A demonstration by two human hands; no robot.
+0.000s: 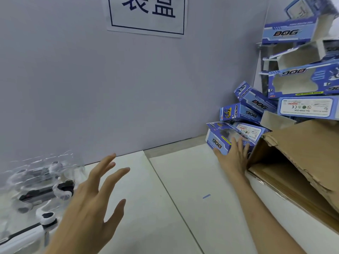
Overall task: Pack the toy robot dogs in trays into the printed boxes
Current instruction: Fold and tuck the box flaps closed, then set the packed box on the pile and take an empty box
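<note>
We see cool, even, fairly bright light; we cannot tell its source. Shadows are soft: a faint one beneath the right hand (233, 157) and a darker one under the flap of the cardboard carton (302, 153). The clear trays (36, 173) at lower left catch white glare and smear into blur. The left hand (91, 202) is soft-edged. Wide-angle distortion tilts the printed boxes (286, 33) at the right edge.

Bare white tabletop (165, 208) gives open passage from 6 o'clock up to the grey wall (91, 88), which closes off 12. Clear trays of toy robot dogs (36, 184) block 9 o'clock. Piled printed boxes (247, 110) crowd 2 o'clock, beside and above the torn cardboard carton (302, 153) that fills 3 to 4.
</note>
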